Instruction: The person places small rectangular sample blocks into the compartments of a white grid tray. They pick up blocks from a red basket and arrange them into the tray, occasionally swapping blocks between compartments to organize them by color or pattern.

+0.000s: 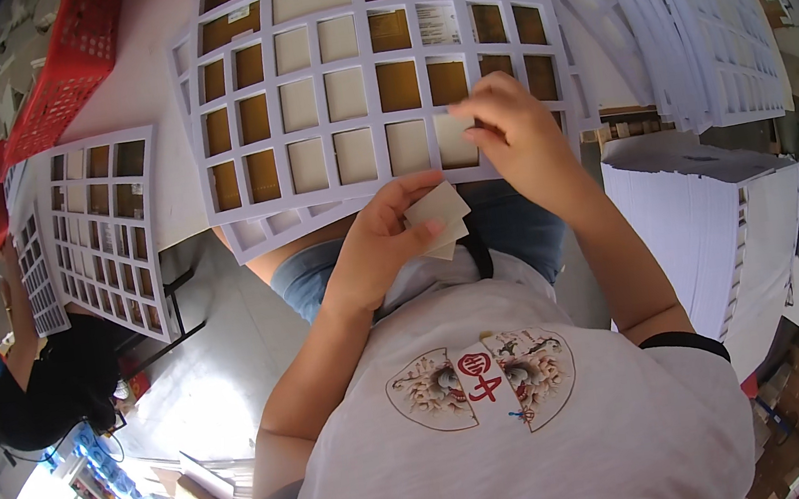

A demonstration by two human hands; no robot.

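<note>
In front of me lies a white grid frame [312, 198] with rectangular openings. Some of them show plain cream squares [300, 106], others shiny brown surfaces [397, 86], a few with printed labels. My left hand [370, 253], near the frame's front edge, grips a few loose cream cards [440, 216] between thumb and fingers. Over the front row, to the right, my right hand [528, 137] has its fingers pinched at the edge of a cream card [456, 148] lying in an opening. The fingertips partly cover that card's upper corner.
More white grid frames [742, 53] are stacked at the right, above a tall pile of white sheets [665, 235]. Another filled grid [104, 228] stands at the left, near a person in black [54, 381]. A red plastic basket [78, 65] sits on the table at the upper left.
</note>
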